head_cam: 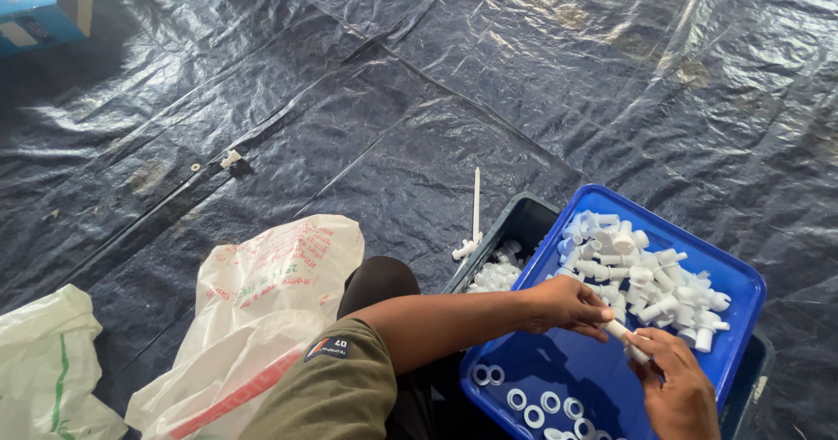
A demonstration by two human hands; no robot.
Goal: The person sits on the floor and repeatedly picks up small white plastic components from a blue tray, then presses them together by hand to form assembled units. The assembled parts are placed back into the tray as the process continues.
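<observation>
**Head view: both hands on one small white fitting over the blue tray**

Head view, from the left: a crumpled white plastic sack with a green stripe [44, 361] lies on the dark woven tarpaulin floor [393, 82], and beside it a white plastic bag with red print [271, 283] rests against my knee. My left hand [567, 305] reaches across, fingers pinched shut on one end of a short white plastic tube fitting [627, 335], which sits just above the blue plastic tray [742, 278]. My right hand [676, 388] closes on its other end from below.

I judge the fitting light, stiff and smooth, so it could slip; a fingertip grip at each end suits it.

White plastic rings [532, 401] lie loose on the tray floor near me. A heap of similar white fittings [642, 270] crowds the far half, close to my fingers. Behind the tray stands a dark bin [524, 222] holding more white pieces, with a thin white rod [476, 204] sticking up.
</observation>
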